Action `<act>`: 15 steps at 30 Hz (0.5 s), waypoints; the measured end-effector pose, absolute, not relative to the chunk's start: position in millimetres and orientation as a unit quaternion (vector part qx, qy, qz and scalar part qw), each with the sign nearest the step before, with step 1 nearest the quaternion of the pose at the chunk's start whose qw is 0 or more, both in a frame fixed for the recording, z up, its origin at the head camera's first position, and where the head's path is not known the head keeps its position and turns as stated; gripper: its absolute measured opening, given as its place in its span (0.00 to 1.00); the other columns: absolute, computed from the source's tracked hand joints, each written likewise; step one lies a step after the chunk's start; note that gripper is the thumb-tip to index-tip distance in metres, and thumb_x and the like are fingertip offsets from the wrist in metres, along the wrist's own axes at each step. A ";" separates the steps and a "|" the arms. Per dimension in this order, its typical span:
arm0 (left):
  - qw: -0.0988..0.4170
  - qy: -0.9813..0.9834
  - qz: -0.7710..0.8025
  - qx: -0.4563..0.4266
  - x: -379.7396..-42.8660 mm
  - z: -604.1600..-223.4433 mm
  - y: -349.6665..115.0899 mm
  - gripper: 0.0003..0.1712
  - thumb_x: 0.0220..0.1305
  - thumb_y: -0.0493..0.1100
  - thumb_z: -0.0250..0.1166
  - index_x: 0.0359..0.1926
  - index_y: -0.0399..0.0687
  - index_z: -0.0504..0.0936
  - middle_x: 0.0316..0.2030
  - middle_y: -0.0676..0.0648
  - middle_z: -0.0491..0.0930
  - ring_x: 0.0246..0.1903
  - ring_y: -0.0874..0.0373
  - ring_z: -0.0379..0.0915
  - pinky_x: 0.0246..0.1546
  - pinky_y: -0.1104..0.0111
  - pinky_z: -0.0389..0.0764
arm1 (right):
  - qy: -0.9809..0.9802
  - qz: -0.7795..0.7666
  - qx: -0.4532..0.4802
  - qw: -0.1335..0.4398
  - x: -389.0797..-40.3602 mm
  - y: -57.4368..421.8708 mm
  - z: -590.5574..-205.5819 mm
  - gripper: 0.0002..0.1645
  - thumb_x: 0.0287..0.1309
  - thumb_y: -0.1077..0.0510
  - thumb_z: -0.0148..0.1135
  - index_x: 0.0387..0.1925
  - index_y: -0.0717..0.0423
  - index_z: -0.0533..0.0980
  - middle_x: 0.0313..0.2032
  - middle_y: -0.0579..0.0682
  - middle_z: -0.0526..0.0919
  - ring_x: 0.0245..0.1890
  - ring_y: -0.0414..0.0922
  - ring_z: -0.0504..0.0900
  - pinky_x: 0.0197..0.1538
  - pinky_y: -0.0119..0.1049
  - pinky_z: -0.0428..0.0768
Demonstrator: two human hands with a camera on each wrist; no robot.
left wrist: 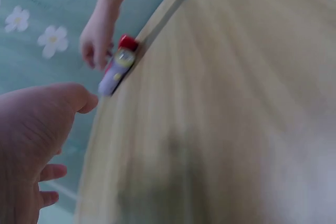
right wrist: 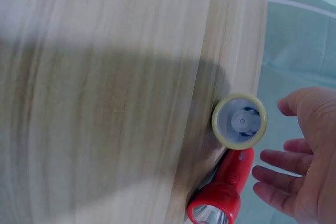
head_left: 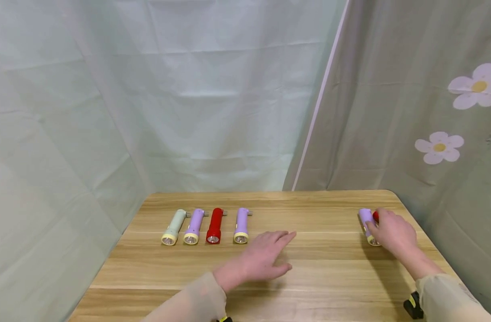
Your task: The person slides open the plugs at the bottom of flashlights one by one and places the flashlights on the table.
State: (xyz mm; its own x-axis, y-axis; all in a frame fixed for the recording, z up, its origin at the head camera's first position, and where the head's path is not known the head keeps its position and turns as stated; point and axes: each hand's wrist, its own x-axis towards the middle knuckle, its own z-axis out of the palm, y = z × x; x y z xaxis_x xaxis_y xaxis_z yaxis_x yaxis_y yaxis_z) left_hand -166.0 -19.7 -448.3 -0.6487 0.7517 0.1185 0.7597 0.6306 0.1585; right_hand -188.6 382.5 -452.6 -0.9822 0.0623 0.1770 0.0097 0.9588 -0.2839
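Observation:
My right hand point(head_left: 396, 232) hovers at the table's right side, fingers spread, over a red flashlight point(right wrist: 232, 174) and beside a purple flashlight point(head_left: 367, 220). In the right wrist view a gap shows between the fingertips and both flashlights. The purple one's cream-rimmed lens end point(right wrist: 239, 121) faces that camera. Most of the red one is hidden behind the hand in the head view. Held over the middle of the table, my left hand point(head_left: 265, 258) has its fingers extended and holds nothing. Its thumb point(left wrist: 73, 96) shows in the left wrist view.
On the left stand-apart row lie a pale green flashlight point(head_left: 174, 226), a purple flashlight point(head_left: 195, 224), a red flashlight point(head_left: 216, 225) and another purple flashlight point(head_left: 241, 224). They lie on a wooden table point(head_left: 309, 290). Curtains point(head_left: 221, 98) hang behind and beside it.

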 end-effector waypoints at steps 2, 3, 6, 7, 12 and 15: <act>0.014 -0.894 -0.087 -0.439 -157.6 -453.3 -12.3 0.47 0.71 0.64 0.59 0.81 0.56 0.52 0.73 0.49 0.64 0.71 0.53 0.62 0.71 0.55 0.61 | -0.986 0.141 -0.026 0.080 -189.7 382.0 -452.3 0.19 0.65 0.47 0.60 0.38 0.61 0.73 0.28 0.55 0.77 0.23 0.52 0.73 0.21 0.46 0.68; 0.015 -0.890 -0.080 -0.449 -153.9 -455.7 -8.8 0.46 0.71 0.65 0.59 0.81 0.57 0.52 0.73 0.50 0.64 0.71 0.55 0.61 0.72 0.55 0.60 | -0.987 0.139 -0.029 0.077 -190.5 381.6 -452.2 0.19 0.65 0.47 0.59 0.37 0.62 0.73 0.28 0.56 0.77 0.24 0.53 0.74 0.21 0.47 0.68; 0.017 -0.878 -0.066 -0.475 -144.3 -461.0 1.1 0.45 0.72 0.65 0.57 0.81 0.58 0.52 0.73 0.52 0.64 0.72 0.58 0.58 0.72 0.54 0.60 | -0.987 0.138 -0.039 0.070 -193.3 379.9 -453.1 0.21 0.66 0.45 0.57 0.36 0.62 0.73 0.28 0.56 0.77 0.24 0.55 0.75 0.21 0.49 0.69; 0.018 -0.875 -0.066 -0.480 -141.8 -462.5 3.9 0.45 0.72 0.65 0.57 0.81 0.57 0.53 0.73 0.52 0.64 0.73 0.58 0.58 0.72 0.53 0.60 | -0.987 0.137 -0.041 0.072 -194.2 378.8 -453.6 0.22 0.67 0.44 0.57 0.35 0.62 0.73 0.28 0.57 0.78 0.25 0.56 0.76 0.21 0.50 0.69; 0.017 -0.870 -0.074 -0.488 -134.5 -468.6 15.5 0.45 0.72 0.66 0.57 0.81 0.57 0.54 0.72 0.53 0.65 0.71 0.57 0.61 0.72 0.56 0.60 | -0.987 0.134 -0.052 0.068 -198.9 374.3 -456.2 0.27 0.68 0.43 0.54 0.37 0.67 0.71 0.28 0.61 0.78 0.26 0.59 0.78 0.21 0.52 0.70; 0.005 -0.870 -0.093 -0.484 -132.2 -471.4 20.2 0.44 0.72 0.66 0.57 0.81 0.58 0.54 0.73 0.54 0.64 0.71 0.58 0.60 0.72 0.58 0.60 | -0.988 0.127 -0.064 0.053 -201.0 372.2 -456.5 0.30 0.68 0.43 0.53 0.40 0.71 0.70 0.29 0.65 0.78 0.26 0.61 0.78 0.22 0.53 0.71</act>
State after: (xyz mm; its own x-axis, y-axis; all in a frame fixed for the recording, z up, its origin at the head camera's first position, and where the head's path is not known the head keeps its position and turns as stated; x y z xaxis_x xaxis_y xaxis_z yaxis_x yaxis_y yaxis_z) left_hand -132.2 20.2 -471.4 -0.5319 0.8412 0.0975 0.8429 0.5148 0.1566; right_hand -201.0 372.2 -456.5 -0.9862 0.1398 0.0885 0.1128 0.9594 -0.2584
